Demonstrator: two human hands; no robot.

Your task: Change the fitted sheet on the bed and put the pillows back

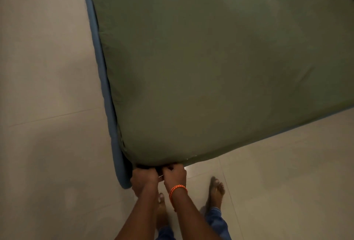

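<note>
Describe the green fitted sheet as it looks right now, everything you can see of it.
The green fitted sheet is plain olive cloth, matte and mostly smooth, with faint creases near the left edge. It is stretched flat over the mattress top and wraps down round the near corner. Both hands, left hand and right hand, grip its hem under that corner. A blue bed edge runs along its left side.

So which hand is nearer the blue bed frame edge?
Left. The left hand grips the green sheet hem right beside the blue bed frame; the right hand grips it on the far side, further away.
</note>
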